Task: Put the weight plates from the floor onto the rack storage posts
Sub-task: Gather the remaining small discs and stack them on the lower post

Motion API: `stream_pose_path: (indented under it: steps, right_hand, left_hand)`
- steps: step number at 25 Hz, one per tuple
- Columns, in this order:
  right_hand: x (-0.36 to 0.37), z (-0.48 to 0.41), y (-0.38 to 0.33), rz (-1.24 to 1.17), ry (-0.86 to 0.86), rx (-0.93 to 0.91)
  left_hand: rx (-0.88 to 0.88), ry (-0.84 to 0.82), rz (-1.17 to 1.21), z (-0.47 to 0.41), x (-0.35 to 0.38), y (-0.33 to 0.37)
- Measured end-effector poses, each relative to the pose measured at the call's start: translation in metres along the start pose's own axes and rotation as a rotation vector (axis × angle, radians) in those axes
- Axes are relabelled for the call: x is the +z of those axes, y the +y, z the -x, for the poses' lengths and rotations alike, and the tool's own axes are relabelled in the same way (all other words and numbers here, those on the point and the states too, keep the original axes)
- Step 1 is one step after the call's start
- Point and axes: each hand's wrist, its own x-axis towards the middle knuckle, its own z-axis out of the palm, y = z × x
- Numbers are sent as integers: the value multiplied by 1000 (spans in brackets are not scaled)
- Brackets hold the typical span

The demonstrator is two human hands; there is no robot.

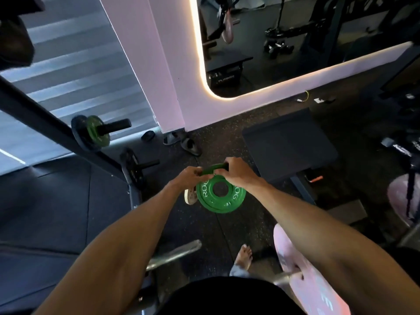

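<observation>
Item: thin green round metal weight plate [210, 170], only its rim showing, raised on edge above a flat green round metal weight plate with white lettering and a centre hole [236, 197]. That flat plate faces up over a second green rim just below it. A small pale round plate [190, 197] lies against the left side of this stack, on the dark speckled rubber floor [216, 137]. Hazards, as judged: the raised plate is held by fingertips at its rim only, so it could slip and drop onto the stack beneath or onto the fingers. A bare foot [244, 255] stands near, in the path of anything that falls or rolls. The black rack storage post [116, 126] is well apart to the upper left and already bears a green plate [94, 135] against a larger dark one. Loading it means lining the small hole up with the post end, and a miss could knock the plate out of the pinch. Taking more than one plate at once would weaken the hold. Left hand [189, 176]: fingers curled, pinching the raised plate's left rim. Right hand [236, 172]: fingers and thumb curled over its right rim, knuckles up. Both grip the same plate and neither is spread. Whether the lower fingers also touch the flat plate cannot be told.
</observation>
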Motion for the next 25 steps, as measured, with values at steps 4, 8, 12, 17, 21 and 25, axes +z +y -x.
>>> stream_pose_path:
  steps: [4,8,12,17,21,25]
  right_hand:
    - [-26,-80,1,-21,-41,-66]
    - [-27,-148,-8,85,-98,-177]
    - [-8,-216,-19,134,-188,-267]
    - [16,-310,-60,218,-296,-388]
    - [39,-375,-108,291,-463,-490]
    - [59,-416,-154,341,-558,-651]
  left_hand:
    - [-51,55,56,-52,-29,24]
    - [-116,93,126,-86,-57,20]
    - [-211,139,171,-116,-89,2]
    - [-279,245,287,-153,-137,-27]
    - [-376,366,309,-174,-180,-59]
    - [-468,468,423,-180,-213,-86]
